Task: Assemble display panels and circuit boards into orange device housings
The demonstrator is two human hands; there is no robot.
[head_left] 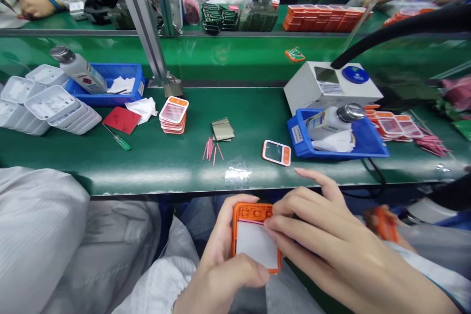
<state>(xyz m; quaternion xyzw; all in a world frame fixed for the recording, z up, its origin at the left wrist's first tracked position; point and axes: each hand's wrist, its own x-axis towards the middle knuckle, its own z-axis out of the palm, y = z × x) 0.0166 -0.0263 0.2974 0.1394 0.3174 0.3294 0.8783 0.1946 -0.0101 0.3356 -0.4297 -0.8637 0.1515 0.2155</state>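
Note:
Above my lap, my left hand (224, 265) grips an orange plastic casing (253, 212) with a pale rectangular panel (253, 248) in its window. A thin pink strip (250, 221) lies along the top edge of that panel. The fingertips of my right hand (331, 240) are closed at the strip's right end, while one finger sticks out above; the thumb is hidden. On the bench ahead lie loose pink strips (210, 149), grey-green square sheets (222, 130) and an orange-and-white handheld device (276, 152).
Left are stacked white casings (174, 110), a green screwdriver (121, 143), a red card (122, 120) and clear plastic trays (55, 103). Blue bins (142, 78) (300, 135) hold bottles. A white box (305, 86) stands behind the right bin. Co-workers' arms (40, 5) show across the bench.

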